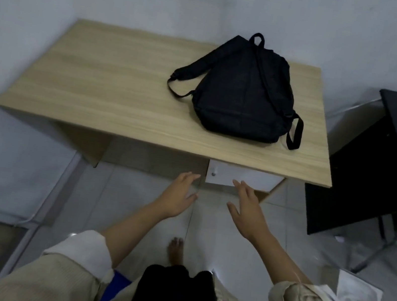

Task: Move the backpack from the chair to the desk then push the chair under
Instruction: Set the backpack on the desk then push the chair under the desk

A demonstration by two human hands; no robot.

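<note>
The sleeves [72, 255] of the person are seen nearest, with both forearms stretched forward and down in front of the desk [113, 87]. The black backpack [242, 91] is seen lying flat on the right part of the desk top, so the first step is judged done and the chair push is what remains; no chair is shown, so it must first be found, probably behind or beside, and gripped by its back. The left hand [178, 197] and right hand [247, 212] are held apart, palms inward, fingers spread and empty.
</note>
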